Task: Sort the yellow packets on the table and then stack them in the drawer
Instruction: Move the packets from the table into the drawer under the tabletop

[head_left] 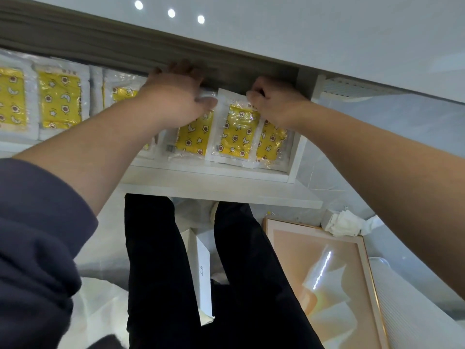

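A framed picture in peach tones, with a thin gold-coloured frame, lies flat on the pale tiled floor at near right; its glazing reflects a strip of light. Crumpled white paper lies at its far right corner. A white ribbed panel adjoins its right edge. A white box bearing a handwritten mark stands to its left. Three round lights form a row at far top.

The yellow packets carry white flowers with brown centres, white moons and stars, inside clear wrappers with white edges. The drawer is white. My sleeve is dark blue, my trousers black, and the framed picture peach with a gold edge.
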Motion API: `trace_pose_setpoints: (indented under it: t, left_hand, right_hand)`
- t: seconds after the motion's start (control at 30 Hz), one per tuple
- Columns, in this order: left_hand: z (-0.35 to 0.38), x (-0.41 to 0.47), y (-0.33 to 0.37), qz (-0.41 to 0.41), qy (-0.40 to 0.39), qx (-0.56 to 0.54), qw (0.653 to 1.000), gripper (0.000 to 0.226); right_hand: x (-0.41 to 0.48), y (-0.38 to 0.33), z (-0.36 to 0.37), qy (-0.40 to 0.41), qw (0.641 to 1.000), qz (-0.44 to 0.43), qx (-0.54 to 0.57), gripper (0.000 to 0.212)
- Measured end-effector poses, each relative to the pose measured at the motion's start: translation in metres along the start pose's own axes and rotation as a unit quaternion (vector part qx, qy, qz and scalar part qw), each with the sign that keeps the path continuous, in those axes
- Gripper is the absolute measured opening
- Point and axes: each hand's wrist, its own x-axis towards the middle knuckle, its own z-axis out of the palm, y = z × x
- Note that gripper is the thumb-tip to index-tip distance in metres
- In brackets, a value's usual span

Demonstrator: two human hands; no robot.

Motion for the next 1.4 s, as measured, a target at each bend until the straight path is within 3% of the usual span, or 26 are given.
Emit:
trace_pose_setpoints:
  t: [0.07,0.2,0.4,0.67,0.93,1.1,1.27,1.4]
  left_hand:
    - [-0.004,0.004,0.001,-0.025,0.006,-0.047,0.999,0.053]
    - [-0.009,0.010,-0.004,-0.065,-0.008,-0.041,0.997,0.042]
    - [-0.016,0.008,-0.007,-0.050,-0.002,-0.104,0.993,0.023]
    - [-0.028,0.009,-0.013,-0.017,-0.014,-0.111,0.994,0.021]
    - [-0.023,-0.005,-0.034,0.015,-0.018,-0.081,0.996,0.034]
    - [-0.012,-0.015,-0.037,0.038,0.042,-0.102,0.993,0.040]
    - [-0.006,-0.019,-0.043,0.083,0.024,-0.015,0.996,0.069]
    - [-0.003,-0.025,-0.045,0.112,0.001,0.090,0.990,0.110]
  right_hand:
    - [0.004,0.000,0.000,-0.002,1.000,-0.009,0.007,0.030]
    - [0.010,-0.004,-0.001,-0.024,1.000,-0.008,0.013,0.031]
    - [0.008,-0.002,0.006,-0.003,0.999,-0.010,0.050,0.026]
    - [0.004,-0.008,-0.006,-0.044,0.998,-0.020,0.049,0.032]
    - [0.008,-0.035,0.003,-0.034,0.996,-0.042,0.064,0.015]
    - [0.011,-0.036,0.007,-0.012,0.996,-0.040,0.084,0.009]
    - [0.010,-0.036,0.006,-0.030,0.995,-0.037,0.085,0.022]
    - [0.008,-0.043,0.005,-0.054,0.997,-0.056,0.021,0.048]
